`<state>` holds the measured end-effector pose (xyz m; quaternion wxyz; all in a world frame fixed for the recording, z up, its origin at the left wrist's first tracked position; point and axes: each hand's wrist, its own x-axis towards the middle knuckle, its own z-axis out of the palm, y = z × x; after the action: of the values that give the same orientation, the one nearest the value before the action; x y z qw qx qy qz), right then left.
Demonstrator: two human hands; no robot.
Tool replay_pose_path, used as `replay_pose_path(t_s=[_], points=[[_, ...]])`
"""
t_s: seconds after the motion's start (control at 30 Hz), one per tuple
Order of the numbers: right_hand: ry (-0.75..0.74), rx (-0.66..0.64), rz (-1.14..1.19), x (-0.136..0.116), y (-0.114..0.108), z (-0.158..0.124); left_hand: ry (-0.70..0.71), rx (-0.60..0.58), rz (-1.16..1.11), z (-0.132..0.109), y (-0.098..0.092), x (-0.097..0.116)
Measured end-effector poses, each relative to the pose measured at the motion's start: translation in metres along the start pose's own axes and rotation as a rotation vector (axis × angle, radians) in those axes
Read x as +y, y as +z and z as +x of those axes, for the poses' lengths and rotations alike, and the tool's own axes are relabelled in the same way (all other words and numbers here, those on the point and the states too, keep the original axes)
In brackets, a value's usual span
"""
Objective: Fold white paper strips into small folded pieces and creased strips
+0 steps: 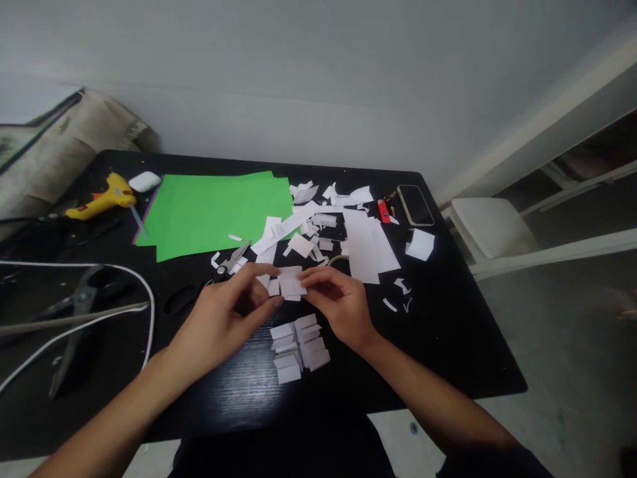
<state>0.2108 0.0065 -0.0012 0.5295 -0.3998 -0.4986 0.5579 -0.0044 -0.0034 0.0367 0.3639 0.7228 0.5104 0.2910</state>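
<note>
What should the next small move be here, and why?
Probably to press a crease into the small white paper: it sits between the fingertips of the left hand and right hand, and the folded paper pieces lying nearer the person suggest this one may need matching folds.

Left hand (226, 309) and right hand (346, 302) hold a small white paper piece (292, 281) between them, fingertips at its left and right edges. Two columns of folded paper slips (301, 348) lie just below, on the black table (438, 345). Beyond the hands — loose white scraps (301, 245), green sheets (219, 212) to the left, yellow glue gun (117, 191) beside those. Far right: red lighter (383, 211), phone (416, 204).
</note>
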Motion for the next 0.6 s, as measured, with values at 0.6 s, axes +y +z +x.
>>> replay_pose_path(t_s=[0.6], points=[[0.137,-0.125,0.032,-0.005,0.004,-0.005,0.142,0.249,-0.249,0.005,0.029,-0.017]])
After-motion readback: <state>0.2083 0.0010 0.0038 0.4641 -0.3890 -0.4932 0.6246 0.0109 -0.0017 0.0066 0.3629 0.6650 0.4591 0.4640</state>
